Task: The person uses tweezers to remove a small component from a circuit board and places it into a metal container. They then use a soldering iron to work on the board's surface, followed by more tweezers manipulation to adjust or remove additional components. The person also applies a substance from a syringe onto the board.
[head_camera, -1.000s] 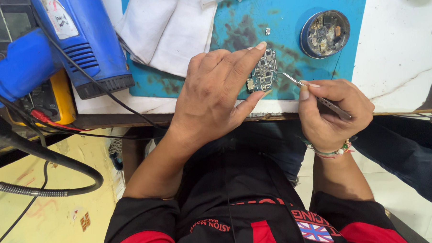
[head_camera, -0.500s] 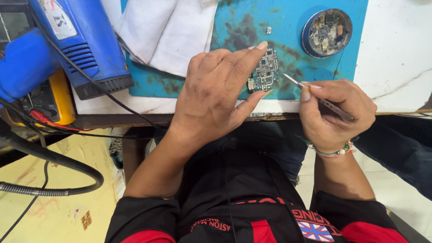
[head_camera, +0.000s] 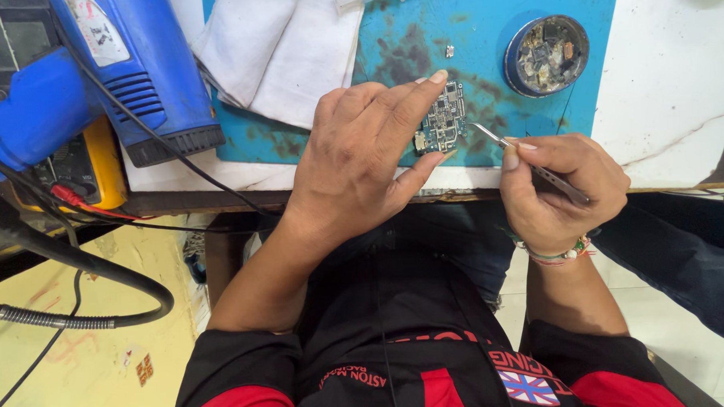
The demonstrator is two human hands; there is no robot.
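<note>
A small dark circuit board (head_camera: 443, 118) lies on a blue work mat (head_camera: 485, 63) near the table's front edge. My left hand (head_camera: 360, 159) pins the board between forefinger and thumb. My right hand (head_camera: 558, 185) grips metal tweezers (head_camera: 529, 161), whose tip touches the board's right edge. A tiny loose chip (head_camera: 450, 51) rests on the mat above the board.
A round tin of small parts (head_camera: 546, 54) sits at the mat's upper right. White cloth (head_camera: 284, 50) covers the mat's left part. A blue hot-air gun (head_camera: 109, 72), a yellow meter (head_camera: 88, 161) and black cables (head_camera: 83, 269) crowd the left side.
The view has shifted slightly; both hands stay in place on the board and tweezers.
</note>
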